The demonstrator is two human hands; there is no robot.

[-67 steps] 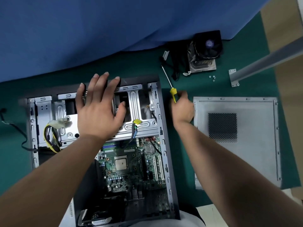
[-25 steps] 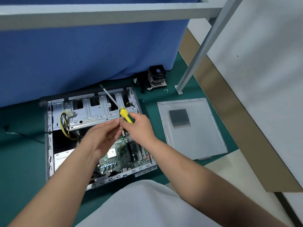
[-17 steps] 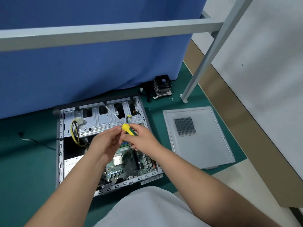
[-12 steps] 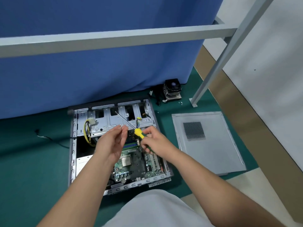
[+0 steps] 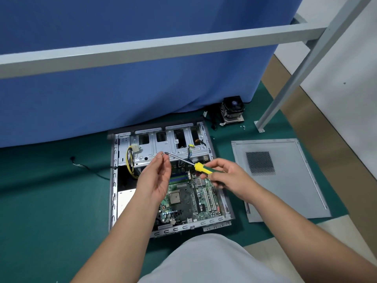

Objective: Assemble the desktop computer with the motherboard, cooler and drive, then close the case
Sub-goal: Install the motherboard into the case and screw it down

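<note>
case: an open desktop computer case (image 5: 116, 180) lies flat on the green mat (image 5: 51, 201), side panel off, its grey metal frame facing up, close in front of the person's knees.
motherboard: a green motherboard (image 5: 187, 203) sits inside the case in its near right part, with a square cpu socket (image 5: 174, 197) bare near its middle, white expansion slots to the right and blue memory slots toward the far side.
drive cage: a silver drive cage (image 5: 163, 148) spans the far end of the case; a bundle of yellow and black power cables (image 5: 130, 160) with a white plug hangs at its left.
cooler: a black fan on a finned heatsink, the cooler (image 5: 232, 111), stands on the mat beyond the far right corner of the case, well apart from it, beside the blue curtain (image 5: 122, 88).
side panel: the grey side panel (image 5: 285, 180) with a mesh vent lies flat on the mat to the right of the case, not touching it.
right hand: the right hand (image 5: 230, 178) curls its fingers and thumb round the yellow and green handle of a screwdriver (image 5: 199, 166), held in the air above the case, shaft pointing left and away.
left hand: the left hand (image 5: 157, 176) is raised palm-inward, its thumb and forefinger pinched on a small screw (image 5: 162, 154) just at the screwdriver's tip; the other fingers are loosely bent.
hands together: the two hands are near each other over the case, joined only through tool and screw.
</note>
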